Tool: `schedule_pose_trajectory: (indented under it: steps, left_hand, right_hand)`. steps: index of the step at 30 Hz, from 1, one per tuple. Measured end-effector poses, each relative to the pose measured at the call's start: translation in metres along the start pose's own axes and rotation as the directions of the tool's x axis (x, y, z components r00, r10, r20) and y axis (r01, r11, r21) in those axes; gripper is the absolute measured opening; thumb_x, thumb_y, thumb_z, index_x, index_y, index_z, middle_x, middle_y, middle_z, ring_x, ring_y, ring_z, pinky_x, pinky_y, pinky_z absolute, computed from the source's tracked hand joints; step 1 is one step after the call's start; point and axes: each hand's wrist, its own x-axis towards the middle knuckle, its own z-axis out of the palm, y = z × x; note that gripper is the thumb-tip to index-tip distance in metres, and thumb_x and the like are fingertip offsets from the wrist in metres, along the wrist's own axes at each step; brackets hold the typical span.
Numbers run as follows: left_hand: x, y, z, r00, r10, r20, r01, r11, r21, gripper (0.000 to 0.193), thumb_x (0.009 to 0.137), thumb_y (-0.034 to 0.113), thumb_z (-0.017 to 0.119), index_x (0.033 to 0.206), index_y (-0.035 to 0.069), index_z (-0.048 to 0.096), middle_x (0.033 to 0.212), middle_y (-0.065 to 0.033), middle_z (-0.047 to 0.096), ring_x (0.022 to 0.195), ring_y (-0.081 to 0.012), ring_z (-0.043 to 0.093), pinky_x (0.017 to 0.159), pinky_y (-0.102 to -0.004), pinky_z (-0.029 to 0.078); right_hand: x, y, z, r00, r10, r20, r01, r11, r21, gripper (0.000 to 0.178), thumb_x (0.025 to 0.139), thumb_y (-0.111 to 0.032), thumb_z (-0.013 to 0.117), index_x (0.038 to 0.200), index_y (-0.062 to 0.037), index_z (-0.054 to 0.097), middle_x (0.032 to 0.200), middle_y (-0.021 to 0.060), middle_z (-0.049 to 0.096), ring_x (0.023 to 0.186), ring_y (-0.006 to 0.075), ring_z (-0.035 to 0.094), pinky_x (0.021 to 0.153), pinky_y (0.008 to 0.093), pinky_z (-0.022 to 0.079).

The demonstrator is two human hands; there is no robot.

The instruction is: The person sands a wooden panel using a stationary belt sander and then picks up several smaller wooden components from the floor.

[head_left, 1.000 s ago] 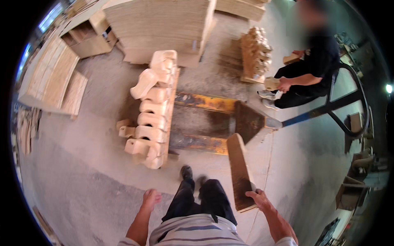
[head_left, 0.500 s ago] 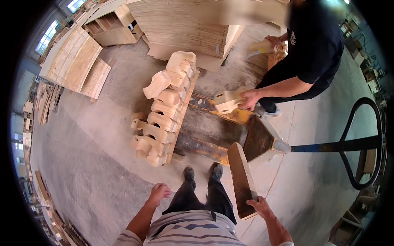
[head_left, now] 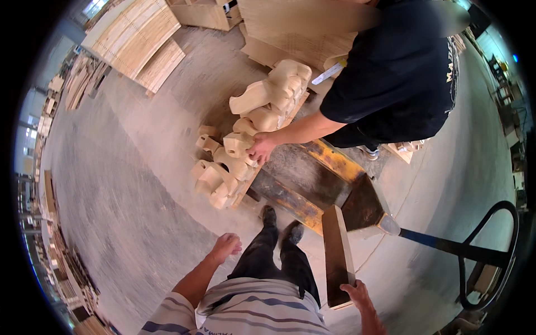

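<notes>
My right hand [head_left: 357,293] grips the near end of a long, thick wooden board [head_left: 338,251], thumb over its edge. The board slants away from me, its far end close to the yellow pallet jack [head_left: 301,207]. My left hand [head_left: 226,247] hangs in front of my body with fingers curled and nothing seen in them. Ahead, a row of curved, pale wooden blocks [head_left: 262,118] lies stacked on a wooden pallet [head_left: 244,192]. A co-worker's hand [head_left: 261,147] holds a notched wooden block [head_left: 237,144] at that stack.
The co-worker [head_left: 385,78] in dark clothes leans in from the right. The pallet jack's black loop handle [head_left: 511,257] reaches out at the right. Large panel stacks [head_left: 131,36] stand at the far left, and more pale wooden pieces [head_left: 410,148] lie behind the co-worker.
The co-worker has moved left and brought the notched block from above the pallet jack to the stack. My view has turned; my right hand still holds the board, and my left fingers are more curled.
</notes>
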Motion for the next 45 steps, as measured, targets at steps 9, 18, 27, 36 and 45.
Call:
schedule_pose_trajectory:
  steps: [9,18,27,36,45]
  left_hand:
    - [0.040,-0.012,-0.036,1.000,-0.026,0.015,0.027,0.997,-0.067,0.027,0.084,0.024,0.050,0.097,0.001,0.053,0.080,-0.0087,0.060,0.068,-0.0161,0.061,0.057,-0.0275,0.050]
    - [0.057,-0.025,-0.061,0.988,-0.141,-0.057,0.129,0.977,-0.173,0.031,0.083,0.025,0.051,0.102,0.000,0.050,0.085,-0.0116,0.060,0.069,-0.0195,0.062,0.059,-0.0305,0.051]
    - [0.043,-0.026,-0.056,0.975,-0.174,-0.136,0.140,0.964,-0.228,0.028,0.082,0.023,0.051,0.099,0.001,0.053,0.080,-0.0093,0.060,0.067,-0.0169,0.061,0.057,-0.0282,0.050]
    - [0.019,-0.002,-0.020,0.978,-0.143,-0.152,0.105,0.967,-0.233,0.027,0.082,0.022,0.050,0.098,0.002,0.054,0.083,-0.0088,0.060,0.069,-0.0160,0.061,0.058,-0.0264,0.050]
    - [0.017,0.018,0.013,0.978,-0.130,-0.161,0.098,0.977,-0.188,0.029,0.082,0.023,0.051,0.100,0.001,0.053,0.083,-0.0092,0.060,0.069,-0.0160,0.061,0.059,-0.0262,0.049]
  right_hand:
    - [-0.003,-0.033,-0.003,0.996,0.026,-0.087,-0.044,0.975,-0.220,0.056,0.061,-0.034,0.070,0.095,0.0086,0.058,0.084,0.0160,0.062,0.080,0.0238,0.059,0.071,0.0346,0.047]
    - [0.011,-0.074,-0.010,0.995,-0.030,-0.096,-0.009,0.923,-0.384,0.060,0.059,-0.040,0.069,0.093,0.0084,0.058,0.083,0.0204,0.062,0.080,0.0298,0.060,0.071,0.0375,0.047]
    - [0.043,-0.082,-0.012,0.996,-0.055,-0.066,0.033,0.953,-0.302,0.050,0.059,-0.031,0.071,0.089,0.0070,0.059,0.078,0.0123,0.061,0.072,0.0197,0.056,0.065,0.0333,0.046]
    - [0.073,-0.094,-0.025,0.995,-0.096,0.025,0.099,0.955,-0.280,0.049,0.060,-0.028,0.071,0.092,0.0078,0.058,0.082,0.0146,0.062,0.075,0.0218,0.058,0.068,0.0331,0.046]
    - [0.099,-0.089,-0.037,0.988,-0.147,0.047,0.154,0.962,-0.223,0.052,0.061,-0.028,0.070,0.095,0.0093,0.056,0.083,0.0179,0.062,0.076,0.0245,0.058,0.068,0.0346,0.047]
